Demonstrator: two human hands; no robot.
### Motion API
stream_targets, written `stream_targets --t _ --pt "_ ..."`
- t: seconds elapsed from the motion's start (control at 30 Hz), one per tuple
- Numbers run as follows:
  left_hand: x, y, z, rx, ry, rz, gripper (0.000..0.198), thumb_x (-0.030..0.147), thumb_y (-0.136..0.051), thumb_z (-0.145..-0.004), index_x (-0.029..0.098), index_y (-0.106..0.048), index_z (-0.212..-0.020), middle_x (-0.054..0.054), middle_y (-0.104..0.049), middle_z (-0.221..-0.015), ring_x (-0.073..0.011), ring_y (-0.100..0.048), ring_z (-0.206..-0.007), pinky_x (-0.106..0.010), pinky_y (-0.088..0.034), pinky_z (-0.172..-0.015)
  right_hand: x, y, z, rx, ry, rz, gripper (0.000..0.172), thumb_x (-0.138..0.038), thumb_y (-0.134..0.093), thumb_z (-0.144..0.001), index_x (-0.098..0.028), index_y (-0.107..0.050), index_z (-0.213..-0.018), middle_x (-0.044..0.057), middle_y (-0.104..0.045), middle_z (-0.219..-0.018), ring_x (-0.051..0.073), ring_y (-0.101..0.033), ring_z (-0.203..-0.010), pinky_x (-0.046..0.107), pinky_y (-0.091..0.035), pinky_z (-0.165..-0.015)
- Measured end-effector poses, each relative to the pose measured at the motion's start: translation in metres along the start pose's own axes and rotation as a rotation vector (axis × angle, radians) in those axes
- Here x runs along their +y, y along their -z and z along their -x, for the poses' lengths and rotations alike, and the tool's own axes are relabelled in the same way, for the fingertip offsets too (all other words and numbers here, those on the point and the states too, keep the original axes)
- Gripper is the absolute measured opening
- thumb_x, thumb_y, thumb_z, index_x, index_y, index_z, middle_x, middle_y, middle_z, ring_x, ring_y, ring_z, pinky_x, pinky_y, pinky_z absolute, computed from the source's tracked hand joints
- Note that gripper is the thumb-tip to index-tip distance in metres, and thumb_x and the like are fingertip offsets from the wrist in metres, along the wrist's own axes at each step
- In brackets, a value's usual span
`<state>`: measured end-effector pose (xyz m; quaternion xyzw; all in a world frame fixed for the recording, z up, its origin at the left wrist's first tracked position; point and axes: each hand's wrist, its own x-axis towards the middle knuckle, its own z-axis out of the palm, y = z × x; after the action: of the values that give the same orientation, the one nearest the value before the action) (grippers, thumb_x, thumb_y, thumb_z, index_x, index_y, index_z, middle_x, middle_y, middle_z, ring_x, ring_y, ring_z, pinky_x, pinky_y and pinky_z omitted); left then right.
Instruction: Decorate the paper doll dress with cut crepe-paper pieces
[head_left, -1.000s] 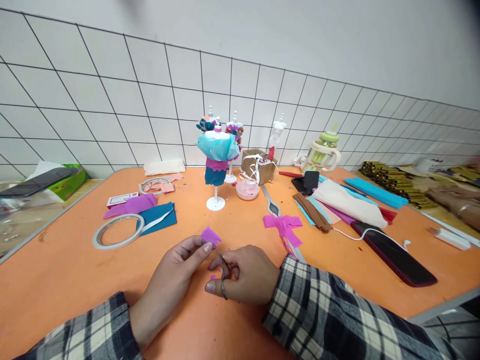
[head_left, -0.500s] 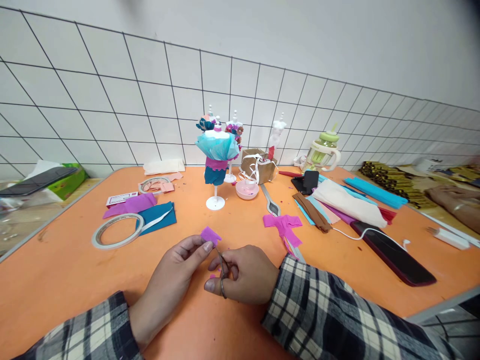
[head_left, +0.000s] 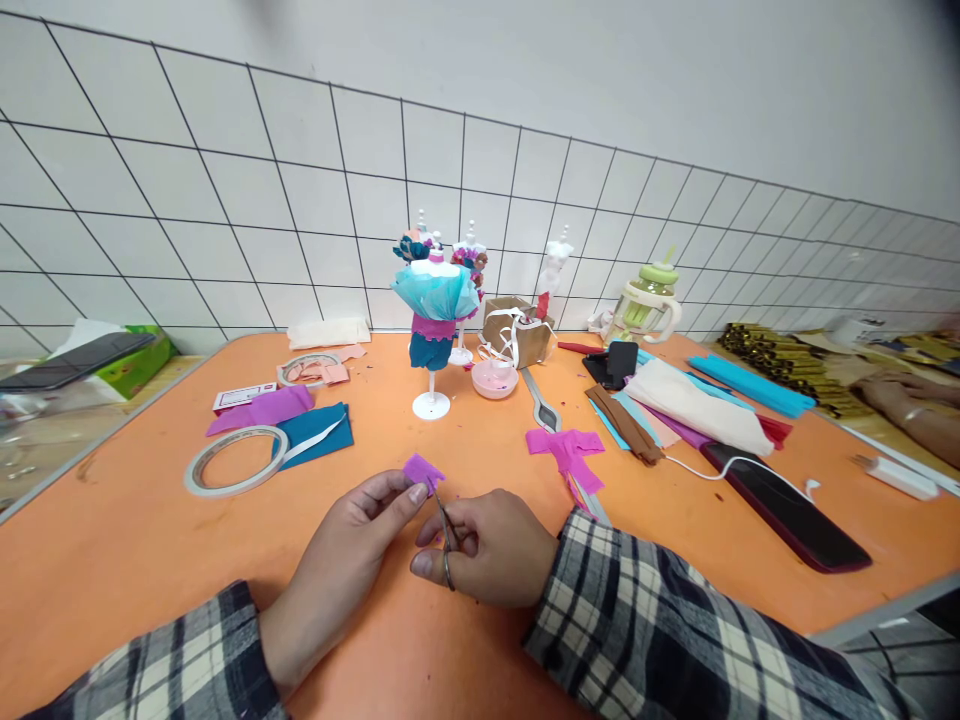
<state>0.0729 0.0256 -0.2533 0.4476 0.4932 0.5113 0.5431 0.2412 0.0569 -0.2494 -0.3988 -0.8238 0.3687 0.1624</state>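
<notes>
My left hand (head_left: 349,555) pinches a small piece of purple crepe paper (head_left: 422,471) between thumb and forefinger. In my right hand (head_left: 499,550) is a small pair of metal scissors (head_left: 448,545), with the thumb at one ring. The scissor tips meet the paper's lower right edge; whether the blades are fully closed I cannot tell. Beyond my hands stands a mini dress form (head_left: 431,340) wearing a light blue ruffle, a purple band and a teal skirt. A strip of magenta crepe paper (head_left: 566,452) lies to the right, over a partly hidden grey tool.
At left lie a tape roll (head_left: 196,478), teal paper (head_left: 330,437) and purple paper (head_left: 277,408). Behind are a pink bowl (head_left: 494,380), a brown box (head_left: 536,345) and more dress forms. Rightward are a green-lidded bottle (head_left: 649,305), a dark phone (head_left: 795,515) and another person's hand (head_left: 904,395).
The scissors and my right hand shift slightly, and the purple paper moves a touch to the right. The other person's hand at the far right also moves. Everything else stays put.
</notes>
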Motion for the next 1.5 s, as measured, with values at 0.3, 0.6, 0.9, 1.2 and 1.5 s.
stream_targets --t 0.3,0.6,0.9,1.2,1.5 --pt "-0.0036 0.0021 -0.0011 0.03 0.0 -0.013 0.014 0.035 -0.069 -0.081 0.022 -0.071 -0.084 0.0 -0.07 -0.084 -0.0171 -0.06 -0.083 -0.026 -0.044 -0.079 0.0 0.0 -0.0006 -0.014 -0.006 -0.01 0.031 -0.053 -0.062 -0.076 -0.025 -0.071 -0.087 -0.006 -0.058 -0.058 0.008 -0.05 -0.053 0.02 -0.032 -0.052" --pt "-0.002 0.0012 -0.0025 0.045 -0.013 -0.036 0.017 0.037 -0.07 -0.079 0.021 -0.072 -0.084 -0.001 -0.071 -0.084 -0.0187 -0.06 -0.084 -0.027 -0.044 -0.079 0.0017 -0.0011 -0.0004 -0.047 0.006 -0.034 0.028 -0.052 -0.06 -0.079 -0.025 -0.069 -0.083 -0.005 -0.061 -0.062 0.009 -0.053 -0.058 0.019 -0.033 -0.053" --pt "-0.0016 0.0013 -0.0023 0.031 -0.02 -0.072 0.016 0.036 -0.07 -0.078 0.021 -0.072 -0.084 -0.002 -0.072 -0.087 -0.0198 -0.061 -0.085 -0.028 -0.044 -0.08 0.0008 -0.0001 0.0006 -0.041 -0.011 -0.059 0.03 -0.053 -0.06 -0.077 -0.024 -0.068 -0.082 -0.004 -0.059 -0.06 0.009 -0.051 -0.056 0.02 -0.033 -0.051" --pt "-0.0029 0.0019 -0.004 0.008 -0.028 -0.089 0.018 0.037 -0.069 -0.079 0.021 -0.073 -0.085 -0.003 -0.073 -0.087 -0.0206 -0.062 -0.086 -0.028 -0.045 -0.079 0.0008 0.0006 0.0009 -0.052 -0.008 -0.069 0.031 -0.053 -0.06 -0.077 -0.024 -0.069 -0.084 -0.003 -0.061 -0.063 0.011 -0.053 -0.059 0.02 -0.034 -0.052" --pt "-0.0035 0.0031 -0.0033 -0.003 -0.015 -0.098 0.018 0.038 -0.068 -0.08 0.021 -0.072 -0.085 -0.002 -0.073 -0.087 -0.0208 -0.063 -0.085 -0.028 -0.045 -0.078 -0.0008 0.0013 0.0005 -0.044 -0.018 -0.066 0.031 -0.053 -0.062 -0.076 -0.025 -0.069 -0.084 -0.004 -0.06 -0.061 0.01 -0.054 -0.058 0.02 -0.034 -0.053"
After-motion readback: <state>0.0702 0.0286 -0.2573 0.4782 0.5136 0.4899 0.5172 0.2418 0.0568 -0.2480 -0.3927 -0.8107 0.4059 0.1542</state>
